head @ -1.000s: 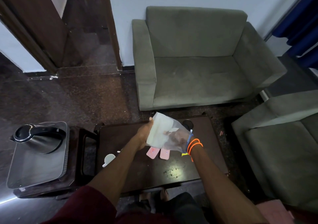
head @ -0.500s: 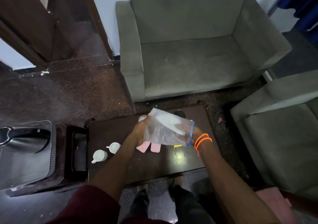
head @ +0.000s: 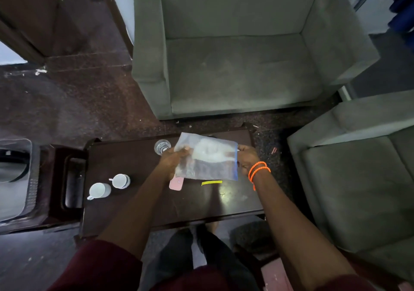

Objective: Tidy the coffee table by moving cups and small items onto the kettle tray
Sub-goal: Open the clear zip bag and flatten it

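Note:
Both hands hold a clear plastic zip bag (head: 207,158) flat above the dark coffee table (head: 143,205). My left hand (head: 171,161) grips its left edge, my right hand (head: 247,158) its right edge by the blue strip. Two white cups (head: 98,190) (head: 121,181) stand at the table's left. A clear glass (head: 161,146) sits just beyond my left hand. A pink item (head: 176,183) peeks out under the bag, and a yellow strip (head: 211,182) lies beside it. The silver kettle tray (head: 19,178) is at the far left, cut off by the frame.
A grey armchair (head: 235,55) stands beyond the table and another (head: 358,167) to the right. A dark wooden stand (head: 58,178) carries the tray, right beside the table. My legs and feet are under the near table edge.
The bag has been turned from tilted to spread flat between both hands. The view has tipped down and right, so the kettle slid almost out of frame and both cups came into sight.

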